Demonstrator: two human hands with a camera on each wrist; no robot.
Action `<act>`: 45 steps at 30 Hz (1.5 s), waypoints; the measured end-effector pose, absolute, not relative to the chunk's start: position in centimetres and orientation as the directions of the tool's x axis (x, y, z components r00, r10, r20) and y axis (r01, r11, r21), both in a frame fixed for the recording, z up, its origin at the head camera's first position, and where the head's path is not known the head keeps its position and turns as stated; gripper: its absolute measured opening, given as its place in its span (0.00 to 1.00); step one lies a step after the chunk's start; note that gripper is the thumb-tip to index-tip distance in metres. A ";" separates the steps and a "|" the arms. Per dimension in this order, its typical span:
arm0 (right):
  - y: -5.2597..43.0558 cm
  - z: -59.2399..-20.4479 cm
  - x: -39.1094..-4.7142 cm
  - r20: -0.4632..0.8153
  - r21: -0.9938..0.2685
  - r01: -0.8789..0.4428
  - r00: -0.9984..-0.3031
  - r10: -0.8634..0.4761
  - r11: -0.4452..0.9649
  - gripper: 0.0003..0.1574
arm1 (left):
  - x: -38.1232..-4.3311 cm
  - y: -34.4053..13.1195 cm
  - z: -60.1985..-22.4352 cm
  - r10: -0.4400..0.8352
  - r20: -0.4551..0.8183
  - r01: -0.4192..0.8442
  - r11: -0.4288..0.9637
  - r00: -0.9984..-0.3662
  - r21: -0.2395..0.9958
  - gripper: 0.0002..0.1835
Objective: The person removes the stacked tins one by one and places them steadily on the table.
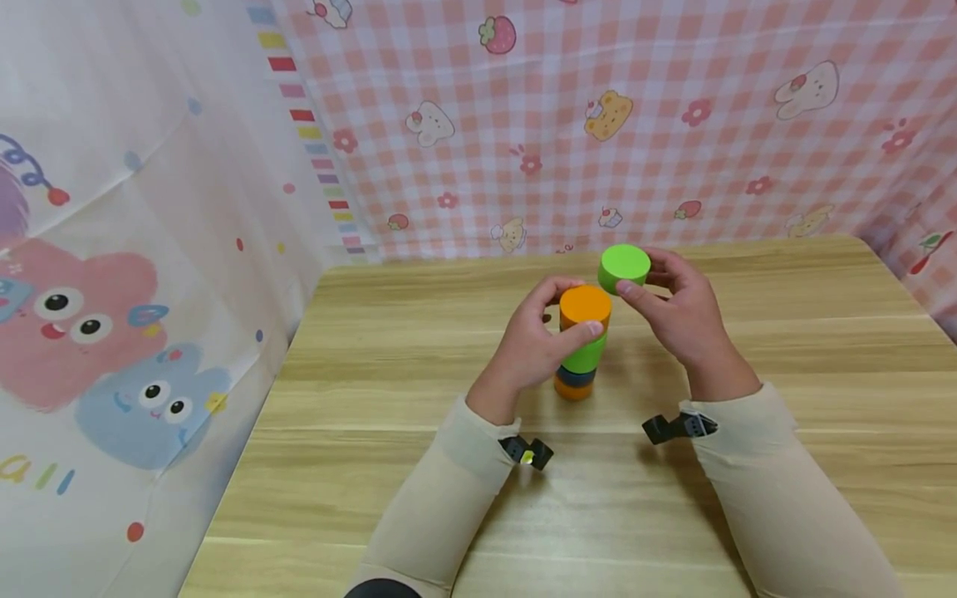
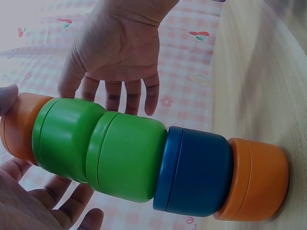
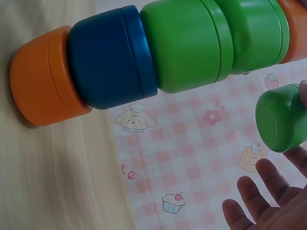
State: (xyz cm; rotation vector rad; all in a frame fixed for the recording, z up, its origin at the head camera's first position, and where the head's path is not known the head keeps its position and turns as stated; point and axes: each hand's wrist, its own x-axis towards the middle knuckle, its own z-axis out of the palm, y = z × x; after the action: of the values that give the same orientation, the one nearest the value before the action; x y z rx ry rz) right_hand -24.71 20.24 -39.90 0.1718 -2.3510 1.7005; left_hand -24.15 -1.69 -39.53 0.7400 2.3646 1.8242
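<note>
From afar, I saw the stack (image 1: 584,355) run upward: orange bottom jar (image 2: 261,181), blue jar (image 2: 196,172), two green jars (image 2: 129,158), orange top jar (image 1: 584,304). At its one o'clock, a separate jar (image 1: 624,264) was bright green. The bench (image 1: 404,340) was tan wood grain. At twelve, the cloth (image 1: 576,50) was pink-and-white check; at nine, the white sheet (image 1: 224,166) bore pink and blue cartoons (image 1: 93,374).

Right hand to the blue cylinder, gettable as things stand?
Probably not: the right hand holds a separate green cylinder. Otherwise the way looks free; the blue cylinder is uncovered on its right side and the left hand sits higher up.
</note>
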 end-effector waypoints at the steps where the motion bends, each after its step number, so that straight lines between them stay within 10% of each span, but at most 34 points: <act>1: 20.2 -39.9 -24.7 0.255 -0.920 -0.229 -0.966 0.041 0.318 0.35 | -24.1 -1.7 -39.5 0.407 0.234 0.330 0.182 -0.883 0.926 0.25; 45: 20.8 -42.6 -26.4 0.173 -0.927 -0.162 -0.985 0.002 0.338 0.39 | -24.0 -1.8 -39.2 0.407 0.214 0.313 0.196 -0.888 0.929 0.25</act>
State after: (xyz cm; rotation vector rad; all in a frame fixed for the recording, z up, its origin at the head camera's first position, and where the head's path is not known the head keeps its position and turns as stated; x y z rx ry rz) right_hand -26.43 20.84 -42.63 0.1472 -2.4492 1.7234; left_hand -24.02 -1.76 -39.23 0.7149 2.3665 1.8073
